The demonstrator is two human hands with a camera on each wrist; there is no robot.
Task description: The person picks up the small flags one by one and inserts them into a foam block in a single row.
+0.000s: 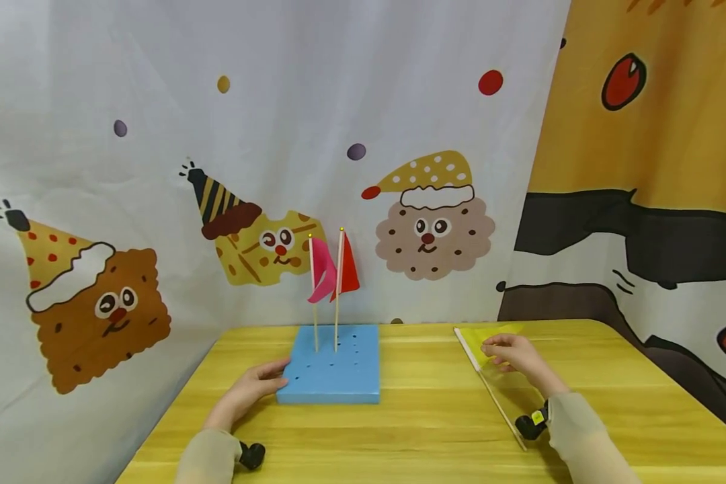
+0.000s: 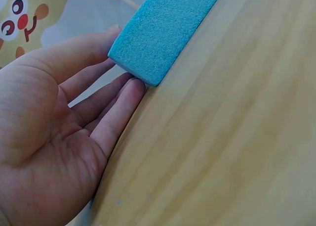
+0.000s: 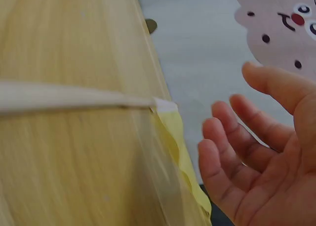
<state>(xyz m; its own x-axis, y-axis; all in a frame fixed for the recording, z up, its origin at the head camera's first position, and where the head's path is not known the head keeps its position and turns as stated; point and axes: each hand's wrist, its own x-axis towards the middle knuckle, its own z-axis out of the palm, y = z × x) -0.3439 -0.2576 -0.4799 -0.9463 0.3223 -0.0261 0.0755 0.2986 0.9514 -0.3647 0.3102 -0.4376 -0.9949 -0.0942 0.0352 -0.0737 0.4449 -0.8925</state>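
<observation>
My left hand [image 1: 257,383] holds the left edge of a blue foam block [image 1: 339,383] lying on the table. In the left wrist view its fingers [image 2: 121,112] reach to the corner of that block. A pink flag [image 1: 322,269] and a red flag [image 1: 349,262] stand upright on thin sticks in holes in the block's top. Over at the right, my right hand [image 1: 516,353] hovers close over a yellow flag [image 1: 473,337] lying on the table. The right wrist view shows loosely bent fingers [image 3: 215,159] with nothing held, beside the yellow cloth.
The flag's thin stick [image 1: 499,407] runs toward the front of the wooden table [image 1: 423,417]. Several small holes dot the block's top. Behind the table hangs a white curtain [image 1: 314,134] with cartoon biscuits, and an orange, black and white panel [image 1: 653,168] at right.
</observation>
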